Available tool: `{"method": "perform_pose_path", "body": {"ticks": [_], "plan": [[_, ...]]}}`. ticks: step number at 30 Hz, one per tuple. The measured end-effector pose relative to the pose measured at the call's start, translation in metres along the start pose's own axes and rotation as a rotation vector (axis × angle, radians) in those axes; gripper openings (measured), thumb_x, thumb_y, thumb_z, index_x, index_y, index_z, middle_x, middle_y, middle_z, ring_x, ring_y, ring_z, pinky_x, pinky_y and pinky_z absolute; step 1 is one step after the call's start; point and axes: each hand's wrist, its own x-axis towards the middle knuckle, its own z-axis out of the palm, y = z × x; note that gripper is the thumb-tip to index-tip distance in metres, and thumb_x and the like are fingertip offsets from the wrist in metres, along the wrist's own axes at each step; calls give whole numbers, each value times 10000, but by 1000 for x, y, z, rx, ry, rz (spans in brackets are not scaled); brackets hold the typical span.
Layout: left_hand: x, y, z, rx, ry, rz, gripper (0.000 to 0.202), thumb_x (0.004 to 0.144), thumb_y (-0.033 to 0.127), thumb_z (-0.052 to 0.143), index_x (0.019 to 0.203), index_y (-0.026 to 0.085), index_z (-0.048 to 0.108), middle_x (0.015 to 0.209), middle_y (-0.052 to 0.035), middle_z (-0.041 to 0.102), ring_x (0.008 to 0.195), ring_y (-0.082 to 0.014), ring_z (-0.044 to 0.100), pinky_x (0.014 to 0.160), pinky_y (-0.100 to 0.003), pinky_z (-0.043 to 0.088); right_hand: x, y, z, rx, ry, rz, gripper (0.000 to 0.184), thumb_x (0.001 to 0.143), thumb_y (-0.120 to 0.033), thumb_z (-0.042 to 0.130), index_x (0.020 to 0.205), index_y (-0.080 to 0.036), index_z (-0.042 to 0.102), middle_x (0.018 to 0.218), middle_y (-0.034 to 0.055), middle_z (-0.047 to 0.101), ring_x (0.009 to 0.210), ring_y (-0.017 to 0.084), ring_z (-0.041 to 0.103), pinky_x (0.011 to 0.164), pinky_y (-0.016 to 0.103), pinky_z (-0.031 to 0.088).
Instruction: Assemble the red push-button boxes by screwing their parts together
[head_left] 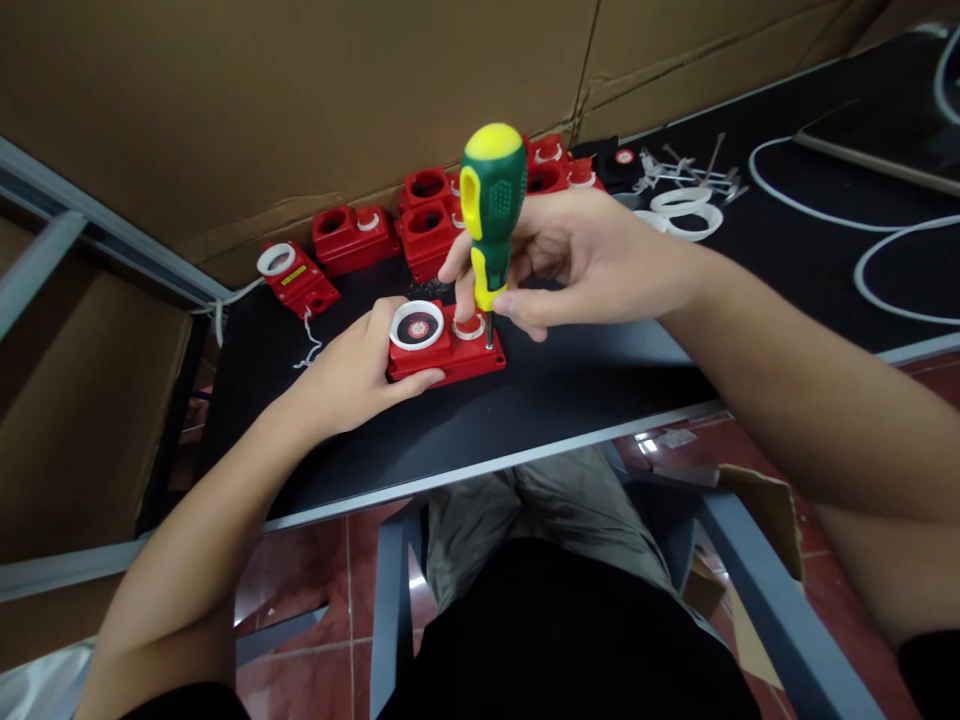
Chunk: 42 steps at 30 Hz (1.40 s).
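A red plastic housing lies on the black table, with a white ring round a dark disc on its left half. My left hand grips its left end, thumb along the front edge. My right hand pinches the lower part of a green and yellow screwdriver, which stands upright. Its metal tip rests on the housing's right end.
Several more red housings are stacked along the cardboard wall at the back. White rings and small metal parts lie at the back right, with white cable loops beyond. A dark flat device lies far right.
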Motion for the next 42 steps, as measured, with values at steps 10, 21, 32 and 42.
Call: {"method": "perform_pose_path", "body": {"ticks": [10, 21, 32, 42], "plan": [[-1, 3, -1, 14, -6, -13, 900, 1041, 807, 817, 1655, 200, 561, 1623, -250, 792, 1463, -500, 825, 1306, -654, 692, 1, 9, -2, -126, 102, 44, 531, 1080, -700, 1057, 1290, -246, 879, 1290, 41, 843, 1167, 231, 846, 1040, 347, 787], [-1, 2, -1, 15, -3, -22, 918, 1036, 808, 828, 1665, 195, 560, 1619, -251, 792, 1476, -498, 828, 1307, -638, 692, -1, 2, -5, -162, 133, 85, 532, 1015, -597, 1144, 1267, -195, 905, 1222, 49, 903, 1086, 214, 843, 1010, 343, 788], [-1, 3, 0, 8, -4, -24, 960, 1022, 842, 812, 1675, 188, 551, 1653, -265, 781, 1515, -506, 819, 1327, -645, 686, -3, 1, -5, -172, 195, 76, 489, 980, -487, 1172, 1236, -186, 883, 1118, 18, 877, 1028, 196, 839, 967, 339, 802], [-1, 1, 1, -1, 7, -1, 895, 1040, 790, 826, 1655, 201, 552, 1653, -264, 802, 1508, -497, 830, 1331, -654, 689, -7, 2, -6, -139, 167, 90, 416, 1077, -448, 1082, 1297, -209, 823, 1200, 14, 859, 944, 138, 797, 929, 275, 765]]}}
